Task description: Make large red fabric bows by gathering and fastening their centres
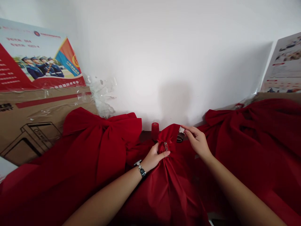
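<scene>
A red fabric bow (pixel 166 188) lies gathered in front of me, with a small metal clip (pixel 166 146) on its pinched middle. My left hand (pixel 155 156) is closed around that gathered part, its thumb just below the clip. At the upper right corner of the cloth, my right hand (pixel 195 139) pinches a small white tag (pixel 181 129) between thumb and fingertips. Behind the bow stands a spool of red thread (pixel 155 129). Close to the right hand lies a small dark looped object (pixel 180 138), partly hidden, whose kind I cannot make out.
Large red bows lie on the left (pixel 103 125) and the right (pixel 235 125). A cardboard box (pixel 47 119) with clear plastic wrap leans at the left, under a printed poster (pixel 42 59). Another poster (pixel 284 66) stands at the right. A white wall (pixel 145 56) rises behind.
</scene>
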Tool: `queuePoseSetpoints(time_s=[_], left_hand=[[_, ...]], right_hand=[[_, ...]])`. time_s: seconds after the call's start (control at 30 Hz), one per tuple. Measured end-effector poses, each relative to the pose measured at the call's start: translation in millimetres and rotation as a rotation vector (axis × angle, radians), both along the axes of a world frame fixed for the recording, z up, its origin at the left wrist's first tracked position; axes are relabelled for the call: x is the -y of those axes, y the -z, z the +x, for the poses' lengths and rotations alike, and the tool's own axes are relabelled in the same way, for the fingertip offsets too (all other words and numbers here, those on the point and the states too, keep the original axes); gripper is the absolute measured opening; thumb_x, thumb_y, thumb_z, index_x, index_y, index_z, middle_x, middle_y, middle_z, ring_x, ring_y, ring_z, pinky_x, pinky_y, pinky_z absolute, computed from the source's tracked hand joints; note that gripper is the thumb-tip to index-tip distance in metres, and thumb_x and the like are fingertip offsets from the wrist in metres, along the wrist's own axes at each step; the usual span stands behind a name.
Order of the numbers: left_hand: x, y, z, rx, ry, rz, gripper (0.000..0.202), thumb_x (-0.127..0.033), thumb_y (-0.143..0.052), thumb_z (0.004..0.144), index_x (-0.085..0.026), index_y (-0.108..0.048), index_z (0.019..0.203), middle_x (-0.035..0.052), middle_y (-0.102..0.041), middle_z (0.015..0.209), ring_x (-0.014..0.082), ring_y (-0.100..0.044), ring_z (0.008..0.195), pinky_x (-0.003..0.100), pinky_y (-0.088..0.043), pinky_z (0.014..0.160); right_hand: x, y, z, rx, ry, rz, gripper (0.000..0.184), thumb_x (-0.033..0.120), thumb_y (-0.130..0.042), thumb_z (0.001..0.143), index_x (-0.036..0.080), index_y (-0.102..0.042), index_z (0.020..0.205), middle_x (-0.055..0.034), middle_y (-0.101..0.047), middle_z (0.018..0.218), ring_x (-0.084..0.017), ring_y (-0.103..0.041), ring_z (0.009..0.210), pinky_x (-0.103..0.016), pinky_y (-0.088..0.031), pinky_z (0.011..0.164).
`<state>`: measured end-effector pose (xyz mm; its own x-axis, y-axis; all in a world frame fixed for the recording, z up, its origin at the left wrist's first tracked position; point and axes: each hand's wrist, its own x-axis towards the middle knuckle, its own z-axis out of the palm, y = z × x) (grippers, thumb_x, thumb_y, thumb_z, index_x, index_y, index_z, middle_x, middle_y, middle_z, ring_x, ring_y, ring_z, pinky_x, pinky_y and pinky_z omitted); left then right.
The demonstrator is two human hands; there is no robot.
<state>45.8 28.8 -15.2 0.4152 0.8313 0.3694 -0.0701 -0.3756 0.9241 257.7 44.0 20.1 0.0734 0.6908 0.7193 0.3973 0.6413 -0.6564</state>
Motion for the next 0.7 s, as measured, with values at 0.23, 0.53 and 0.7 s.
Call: queuePoseSetpoints(time_s=[0.23, 0.53, 0.7], left_hand=[[2, -3.7, -2, 0.02, -0.074, 0.001, 0.046, -0.037, -0.064, 0.076, -0.018, -0.053, 0.116, 0.0085, -0.059, 0.123, 0.0236, -0.051, 0.117, 0.037, -0.032, 0.105], [4, -4.2, -3, -0.012, -0.096, 0.036, 0.044, -0.036, -0.065, 0.076, -0.016, -0.053, 0.113, 0.0086, -0.06, 0.119, 0.023, -0.053, 0.114, 0.036, -0.034, 0.103], [5, -5.6, -4, -0.054, -0.087, 0.057, 0.047, -0.038, -0.064, 0.076, -0.018, -0.052, 0.117, 0.0084, -0.059, 0.122, 0.0238, -0.052, 0.115, 0.037, -0.033, 0.103]], right_hand=[[15, -4.0, -14, -0.091, -0.246, -0.021, 0.015, 0.031, -0.048, 0.088, 0.02, -0.055, 0.094, -0.0025, -0.061, 0.079, -0.012, -0.052, 0.061, -0.026, -0.045, 0.061], [21, 1.6, -29, -0.088, -0.326, -0.18, 0.025, 0.042, -0.054, 0.084, 0.016, -0.053, 0.086, -0.0046, -0.062, 0.073, -0.01, -0.05, 0.048, -0.023, -0.043, 0.049], [19, 2.8, -28, -0.074, -0.354, -0.222, 0.027, 0.042, -0.057, 0.081, 0.015, -0.058, 0.081, -0.0019, -0.06, 0.065, -0.009, -0.049, 0.045, -0.022, -0.041, 0.044]])
